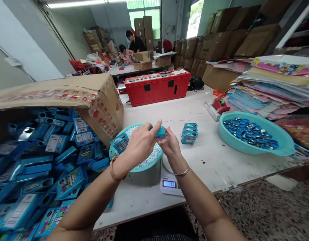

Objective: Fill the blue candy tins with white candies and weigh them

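A small blue tin (160, 133) is between my two hands above the near rim of the bowl. My left hand (141, 142) reaches over it from the left, fingers closed about its top and side. From the right, my right hand (171, 142) grips the tin's other end with bent fingers. Beneath my left hand is a turquoise bowl (144, 169) of small white candies (150, 159), with another blue tin (119, 142) leaning at its left side. A white scale (167, 189) with a lit display lies under my right wrist. Several blue tins (189, 134) stand grouped to the right.
An open cardboard box (106, 107) full of blue tins (69, 182) fills the left. At right are a turquoise basin (235, 147) of round blue-and-silver lids (250, 132) and stacked plastic sheets (270, 87). A red machine (158, 88) stands behind; people work farther back.
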